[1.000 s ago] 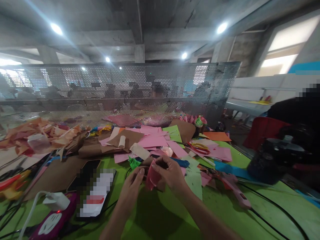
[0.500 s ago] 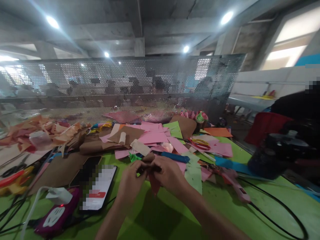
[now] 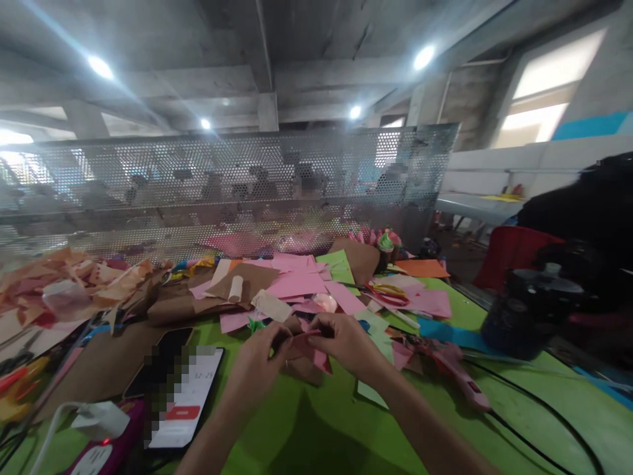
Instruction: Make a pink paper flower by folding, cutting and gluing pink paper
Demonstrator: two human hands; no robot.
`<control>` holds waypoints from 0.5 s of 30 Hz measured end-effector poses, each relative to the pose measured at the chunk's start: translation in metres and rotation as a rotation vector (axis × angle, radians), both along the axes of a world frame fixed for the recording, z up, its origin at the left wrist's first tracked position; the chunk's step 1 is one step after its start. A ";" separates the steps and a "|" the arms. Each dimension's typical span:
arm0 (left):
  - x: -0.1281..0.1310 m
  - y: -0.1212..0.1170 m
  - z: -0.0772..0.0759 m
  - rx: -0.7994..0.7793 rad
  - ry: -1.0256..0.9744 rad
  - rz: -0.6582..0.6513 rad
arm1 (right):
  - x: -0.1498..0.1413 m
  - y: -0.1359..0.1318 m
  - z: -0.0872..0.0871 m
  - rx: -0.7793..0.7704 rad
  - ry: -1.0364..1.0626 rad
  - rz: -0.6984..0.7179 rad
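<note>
Between my two hands, just above the green table, is a thin sheet piece (image 3: pixel 302 348), pink with a brown part; paper or felt, I cannot tell. At its left edge the fingers of my left hand (image 3: pixel 260 359) are pinched together. My right hand (image 3: pixel 343 344) pinches the upper right, and a pink corner hangs below it. Just behind my left fingers lies a small green cut shape (image 3: pixel 254 324). Most of a blue object (image 3: pixel 364 326) is hidden behind my right hand. A pale green sheet (image 3: pixel 370 394) lies partly under my right wrist.
A pink glue gun (image 3: pixel 457 373) with a black cord lies at right, near a dark jug (image 3: pixel 527 316). Phones (image 3: pixel 190 402) and a purple power strip (image 3: pixel 106 452) are at left. Scissors (image 3: pixel 390 292) and pink sheets (image 3: pixel 297 274) lie before a perforated metal screen (image 3: pixel 222 191). Someone in black sits at right.
The piece in my hands has turned from a narrow, downward-pointing shape to a wider one showing more pink. My hands have moved slightly apart. The whole view has shifted a little.
</note>
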State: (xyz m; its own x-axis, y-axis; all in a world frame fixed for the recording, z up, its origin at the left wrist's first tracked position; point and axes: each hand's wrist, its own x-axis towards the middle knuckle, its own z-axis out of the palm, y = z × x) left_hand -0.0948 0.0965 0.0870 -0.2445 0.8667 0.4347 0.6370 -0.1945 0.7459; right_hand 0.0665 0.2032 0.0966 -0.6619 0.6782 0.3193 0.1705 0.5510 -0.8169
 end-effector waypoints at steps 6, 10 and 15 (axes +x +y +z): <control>0.008 0.012 0.003 -0.088 0.246 -0.092 | 0.008 -0.001 0.017 -0.034 0.018 0.053; 0.011 0.022 -0.006 -0.086 0.113 -0.149 | 0.014 0.004 0.019 -0.110 0.056 0.065; 0.015 0.025 -0.020 -0.075 0.017 -0.150 | 0.021 0.007 0.008 -0.124 0.068 -0.011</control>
State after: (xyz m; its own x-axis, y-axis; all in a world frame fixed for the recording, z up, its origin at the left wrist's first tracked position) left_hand -0.0802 0.1214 0.0674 -0.1033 0.9230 0.3706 0.6176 -0.2326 0.7514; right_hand 0.0873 0.2105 0.1048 -0.6337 0.7224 0.2766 0.1180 0.4436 -0.8884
